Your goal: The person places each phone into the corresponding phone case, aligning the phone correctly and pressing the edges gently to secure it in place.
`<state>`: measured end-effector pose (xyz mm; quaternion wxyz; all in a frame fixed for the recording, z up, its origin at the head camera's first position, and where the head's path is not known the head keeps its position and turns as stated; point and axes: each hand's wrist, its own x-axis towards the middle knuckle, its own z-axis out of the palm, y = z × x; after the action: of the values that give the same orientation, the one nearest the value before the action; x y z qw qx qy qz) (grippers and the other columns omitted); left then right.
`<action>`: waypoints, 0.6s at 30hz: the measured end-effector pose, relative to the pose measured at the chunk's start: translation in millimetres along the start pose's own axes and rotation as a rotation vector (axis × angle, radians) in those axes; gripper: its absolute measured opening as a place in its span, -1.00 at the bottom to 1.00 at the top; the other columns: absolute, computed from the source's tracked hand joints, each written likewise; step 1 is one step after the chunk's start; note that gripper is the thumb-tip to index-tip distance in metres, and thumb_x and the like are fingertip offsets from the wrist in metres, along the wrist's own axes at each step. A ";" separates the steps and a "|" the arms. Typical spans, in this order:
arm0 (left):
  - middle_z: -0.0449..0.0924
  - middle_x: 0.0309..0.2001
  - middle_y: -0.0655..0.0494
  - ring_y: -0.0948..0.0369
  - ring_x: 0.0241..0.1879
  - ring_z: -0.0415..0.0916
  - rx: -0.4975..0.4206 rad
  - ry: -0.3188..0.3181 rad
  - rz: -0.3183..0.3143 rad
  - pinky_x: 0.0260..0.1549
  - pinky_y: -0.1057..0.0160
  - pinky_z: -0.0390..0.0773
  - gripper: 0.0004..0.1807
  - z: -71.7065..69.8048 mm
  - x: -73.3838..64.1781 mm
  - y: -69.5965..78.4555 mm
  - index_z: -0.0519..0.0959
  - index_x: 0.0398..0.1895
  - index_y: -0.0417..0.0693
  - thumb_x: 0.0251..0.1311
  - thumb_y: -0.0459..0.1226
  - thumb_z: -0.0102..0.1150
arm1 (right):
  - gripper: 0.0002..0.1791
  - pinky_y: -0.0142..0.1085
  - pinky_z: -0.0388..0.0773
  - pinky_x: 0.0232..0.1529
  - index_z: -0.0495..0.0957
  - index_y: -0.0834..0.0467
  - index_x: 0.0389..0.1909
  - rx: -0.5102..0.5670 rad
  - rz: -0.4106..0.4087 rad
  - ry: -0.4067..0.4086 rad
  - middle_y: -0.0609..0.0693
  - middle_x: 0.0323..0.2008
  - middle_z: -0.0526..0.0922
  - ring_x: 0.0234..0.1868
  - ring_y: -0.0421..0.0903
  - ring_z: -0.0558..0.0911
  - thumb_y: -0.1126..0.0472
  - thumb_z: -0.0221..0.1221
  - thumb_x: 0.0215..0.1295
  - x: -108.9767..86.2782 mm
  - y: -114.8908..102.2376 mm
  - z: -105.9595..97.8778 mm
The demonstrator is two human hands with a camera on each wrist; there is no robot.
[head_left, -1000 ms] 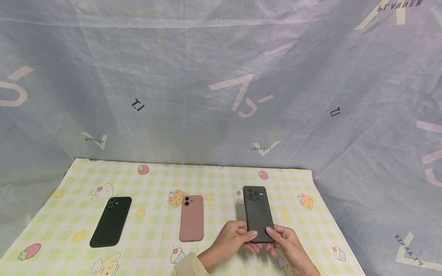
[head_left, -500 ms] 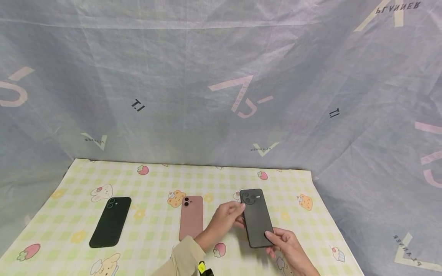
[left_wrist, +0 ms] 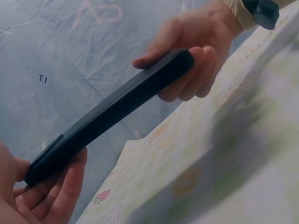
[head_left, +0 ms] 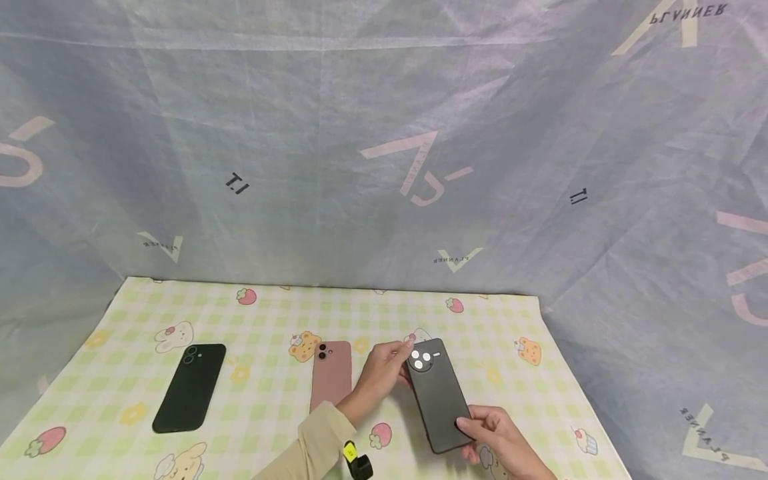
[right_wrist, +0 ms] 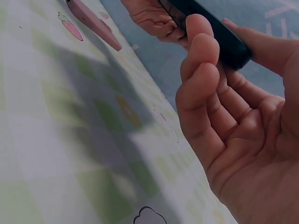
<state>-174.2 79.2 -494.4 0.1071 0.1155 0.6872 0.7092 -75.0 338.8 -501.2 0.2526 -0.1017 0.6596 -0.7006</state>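
A dark grey smartphone (head_left: pixel 440 400) is held above the table between both hands, its camera side facing up and its top leaning left in the head view. My left hand (head_left: pixel 382 369) pinches the upper left corner beside the round camera module, thumb on top. Lower down, my right hand (head_left: pixel 498 437) grips the bottom right edge with the thumb over the back and fingers beneath. In the left wrist view the phone (left_wrist: pixel 110 112) shows edge-on, clear of the cloth. The right wrist view shows curled fingers (right_wrist: pixel 201 88) under its lower end.
A pink phone (head_left: pixel 331 373) lies on the checked tablecloth (head_left: pixel 270 400), partly covered by the left forearm. Farther left lies a dark green phone (head_left: pixel 191 387), also camera side up. A grey curtain (head_left: pixel 300 167) hangs behind the table and along its sides.
My left hand has gone from the phone's lower edge up to its top left corner. The phone has tilted leftward and come lower in view; its camera lenses now shine white.
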 end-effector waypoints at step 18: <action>0.76 -0.45 -0.04 0.02 -0.61 0.68 0.067 0.022 -0.006 -0.46 -0.03 0.75 -0.60 11.1 3.6 -10.4 0.74 -0.03 -0.36 0.62 -0.14 0.14 | -0.55 -0.18 0.66 0.24 0.49 0.38 0.42 -0.030 0.071 0.029 0.07 0.17 0.74 0.18 -0.06 0.74 0.18 -0.04 0.77 7.2 -4.4 -3.3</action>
<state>-174.3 91.2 -504.5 0.0976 0.1094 0.7119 0.6868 -83.7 338.2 -498.6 0.2660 -0.0720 0.6768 -0.6826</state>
